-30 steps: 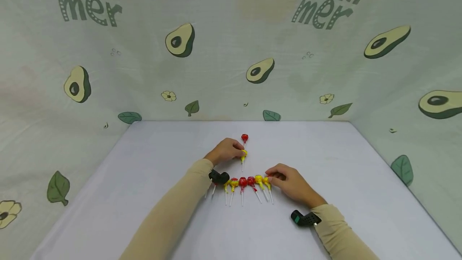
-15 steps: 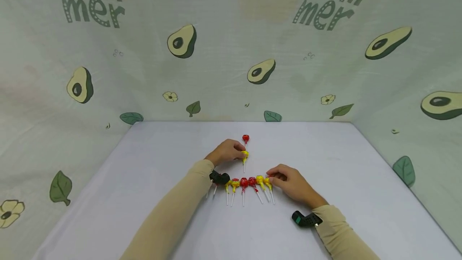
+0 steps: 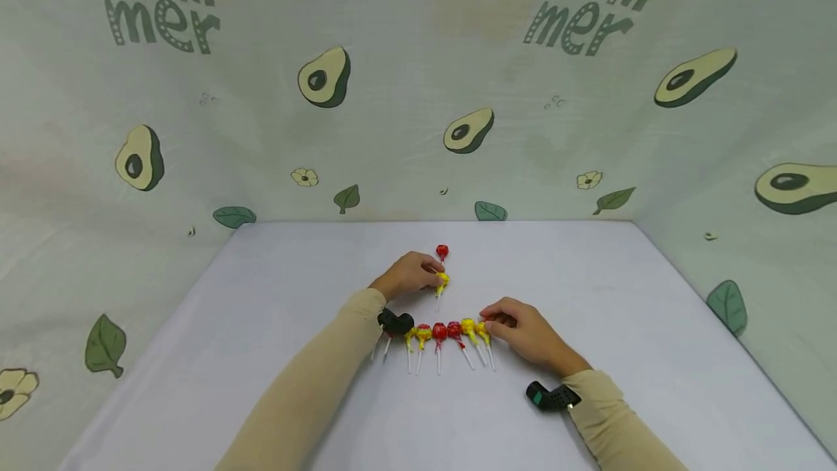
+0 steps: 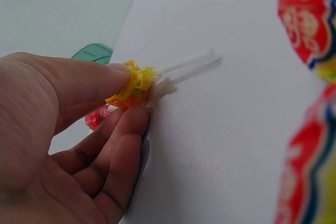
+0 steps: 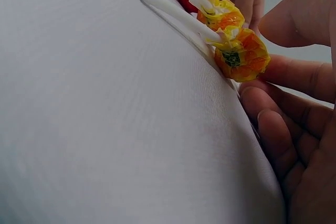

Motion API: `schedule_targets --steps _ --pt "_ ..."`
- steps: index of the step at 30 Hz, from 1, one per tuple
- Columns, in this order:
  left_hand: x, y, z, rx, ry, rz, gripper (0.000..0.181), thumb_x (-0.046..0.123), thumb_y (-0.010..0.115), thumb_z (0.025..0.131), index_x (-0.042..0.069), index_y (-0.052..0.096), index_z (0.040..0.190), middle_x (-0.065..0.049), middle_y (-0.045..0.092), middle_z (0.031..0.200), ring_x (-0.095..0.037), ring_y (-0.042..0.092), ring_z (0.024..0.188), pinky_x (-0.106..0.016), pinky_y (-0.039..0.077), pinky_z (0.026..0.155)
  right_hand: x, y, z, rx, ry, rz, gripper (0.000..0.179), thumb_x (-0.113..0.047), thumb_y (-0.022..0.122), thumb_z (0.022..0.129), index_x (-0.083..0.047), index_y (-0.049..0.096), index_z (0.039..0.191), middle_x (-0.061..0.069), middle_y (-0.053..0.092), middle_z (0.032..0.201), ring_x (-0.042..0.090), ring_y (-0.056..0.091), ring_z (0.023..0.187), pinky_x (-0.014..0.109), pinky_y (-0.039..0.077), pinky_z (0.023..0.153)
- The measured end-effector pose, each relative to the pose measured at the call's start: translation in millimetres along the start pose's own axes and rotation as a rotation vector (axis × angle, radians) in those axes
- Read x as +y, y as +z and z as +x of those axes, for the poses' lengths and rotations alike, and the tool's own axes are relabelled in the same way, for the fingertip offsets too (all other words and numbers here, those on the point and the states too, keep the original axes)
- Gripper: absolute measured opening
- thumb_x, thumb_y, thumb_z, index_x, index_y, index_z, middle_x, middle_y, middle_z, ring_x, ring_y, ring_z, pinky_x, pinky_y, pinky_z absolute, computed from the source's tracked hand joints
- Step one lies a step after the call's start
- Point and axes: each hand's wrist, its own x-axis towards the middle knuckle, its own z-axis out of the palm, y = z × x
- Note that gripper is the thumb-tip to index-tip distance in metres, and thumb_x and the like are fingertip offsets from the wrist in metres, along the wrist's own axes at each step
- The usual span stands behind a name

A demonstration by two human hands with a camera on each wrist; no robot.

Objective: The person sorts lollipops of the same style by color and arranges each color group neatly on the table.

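Note:
My left hand (image 3: 413, 273) pinches the wrapped head of a yellow lollipop (image 4: 131, 85) between thumb and fingers, its white stick pointing toward me. Just beyond it a red lollipop (image 3: 442, 251) lies on the white table, its stick running toward the pinched one. Nearer me, several red and yellow lollipops (image 3: 439, 331) form a side-by-side row with sticks toward me. My right hand (image 3: 526, 333) rests at the row's right end. There its index finger touches the last yellow lollipop (image 5: 242, 56), while the thumb stands slightly off it. My left wrist hides part of the row's left end.
A white cloth-covered table (image 3: 588, 282) carries everything. Behind and beside it hangs a pale curtain (image 3: 392, 158) printed with avocados and leaves. Each wrist wears a black camera strap, the right one (image 3: 552, 396) beside the sleeve cuff.
The stick of the yellow lollipop in my left hand has swung slightly to the left at its near end. Both hands stay in place; the head view shifts a little.

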Motion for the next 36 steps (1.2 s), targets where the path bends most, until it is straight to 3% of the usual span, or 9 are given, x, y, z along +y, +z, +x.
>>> schedule_targets --steps 23,32,36 --pt "-1.0 -2.2 -2.1 -0.004 0.01 -0.02 0.025 0.022 0.072 0.092 0.011 0.07 0.115 -0.002 0.068 0.1 -0.017 0.064 0.086 -0.033 0.052 0.08 -4.9 0.2 -1.1 0.01 0.014 -0.01 0.017 -0.023 0.071 0.095 -0.017 0.072 0.11 -0.01 0.063 0.096 0.012 0.058 0.085 0.028 0.049 0.076" --pt "0.4 -11.8 -8.1 -0.024 -0.002 -0.02 0.029 0.023 0.071 0.093 0.012 0.068 0.119 -0.002 0.068 0.103 -0.018 0.064 0.088 -0.033 0.052 0.077 -4.4 0.1 -0.4 0.012 0.024 -0.022 0.016 -0.021 0.071 0.094 -0.017 0.072 0.11 -0.01 0.063 0.097 0.012 0.058 0.085 0.028 0.049 0.077" --pt "7.5 -22.1 -17.5 -0.025 0.042 0.033 0.032 0.03 0.066 0.097 0.013 0.066 0.124 -0.001 0.066 0.109 -0.019 0.065 0.093 -0.036 0.051 0.079 -3.5 -0.5 -0.1 0.009 0.021 -0.026 0.016 -0.022 0.071 0.094 -0.018 0.072 0.11 -0.01 0.063 0.097 0.012 0.058 0.085 0.028 0.049 0.076"
